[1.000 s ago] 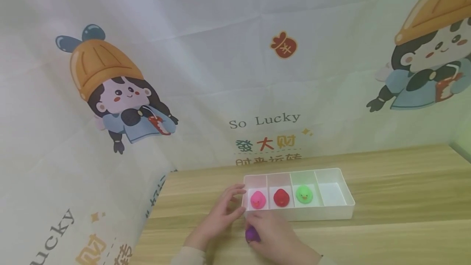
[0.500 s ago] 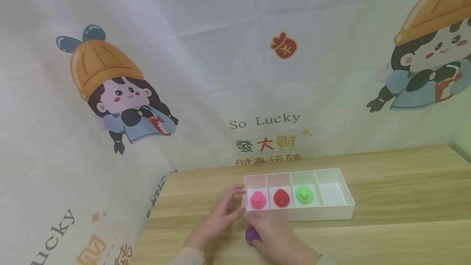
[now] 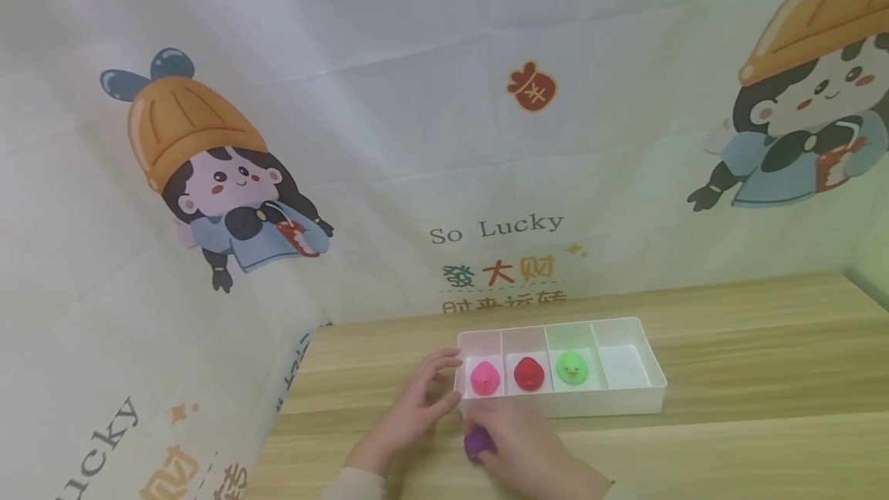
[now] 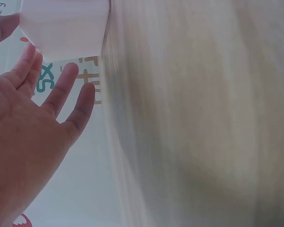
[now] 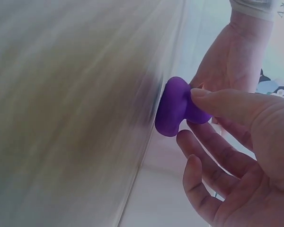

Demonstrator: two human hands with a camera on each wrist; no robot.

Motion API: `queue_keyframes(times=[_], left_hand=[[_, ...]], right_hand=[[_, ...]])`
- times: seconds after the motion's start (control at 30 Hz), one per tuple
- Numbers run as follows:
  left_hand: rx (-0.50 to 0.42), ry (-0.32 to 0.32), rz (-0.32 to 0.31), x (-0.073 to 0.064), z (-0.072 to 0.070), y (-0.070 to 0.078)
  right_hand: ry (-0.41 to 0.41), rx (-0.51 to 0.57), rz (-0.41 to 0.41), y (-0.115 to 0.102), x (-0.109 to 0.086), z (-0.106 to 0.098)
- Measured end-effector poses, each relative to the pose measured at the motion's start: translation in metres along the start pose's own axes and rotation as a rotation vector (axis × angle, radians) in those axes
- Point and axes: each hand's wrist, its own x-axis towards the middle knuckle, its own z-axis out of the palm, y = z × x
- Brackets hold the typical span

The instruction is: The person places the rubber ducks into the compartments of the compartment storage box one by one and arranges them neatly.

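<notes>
My right hand [image 3: 524,442] pinches a purple rubber duck [image 5: 173,109] between thumb and fingertips, low over the table in front of the box's left end. In the right wrist view its orange beak shows by the thumb. My left hand [image 4: 33,123] has its fingers spread, with thumb and fingertips right at the left end of the white divided box [image 3: 583,403]. Inside that box, from left to right, sit a pink duck [image 3: 485,379], a red duck [image 3: 529,373] and a green duck [image 3: 572,368], one per compartment. The rightmost compartment holds nothing.
The box stands on a wood-grain table [image 3: 750,376]. Behind and to the left hangs a pale printed cloth [image 3: 417,99] with cartoon figures and lettering, meeting the table's back and left edges.
The head view has shifted slightly, so the scene sits a little further left. Both hands keep their places, and the purple duck stays in the right hand's grip.
</notes>
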Motion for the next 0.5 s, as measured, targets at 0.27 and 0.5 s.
queue_keyframes(times=[0.27, 0.5], left_hand=[[0.020, 0.013, 0.014, -0.0005, -0.0001, 0.0006], [0.033, 0.022, 0.040, 0.0003, 0.0005, -0.0009]], right_hand=[[-0.026, 0.091, 0.048, 0.0013, -0.0022, -0.0059], [-0.011, 0.087, 0.040, -0.0009, -0.0028, -0.0103]])
